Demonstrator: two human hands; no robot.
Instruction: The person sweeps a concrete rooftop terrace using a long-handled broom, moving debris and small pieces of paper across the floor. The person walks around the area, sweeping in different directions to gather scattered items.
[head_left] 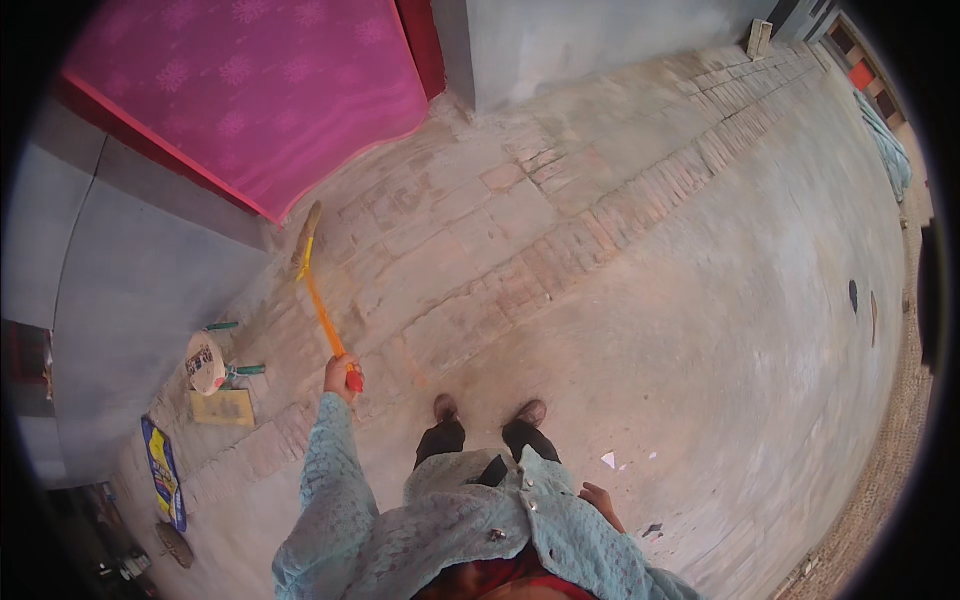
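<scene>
My left hand (342, 376) is closed around the red end of an orange-handled broom (322, 315). The broom reaches away from me, and its brown head (308, 235) is near the floor by the pink curtain. My right hand (600, 503) hangs low beside my jacket, partly hidden by it. Its visible fingers look loose and nothing shows in them. Both my shoes (531, 412) stand on the worn floor between the hands.
A pink door curtain (250, 90) hangs at the far left. Along the left wall are a white round bucket (206, 363), a green-handled tool (246, 370), a yellowish board (222, 408) and a blue-and-yellow bag (164, 470). White scraps (609, 460) lie near my right side.
</scene>
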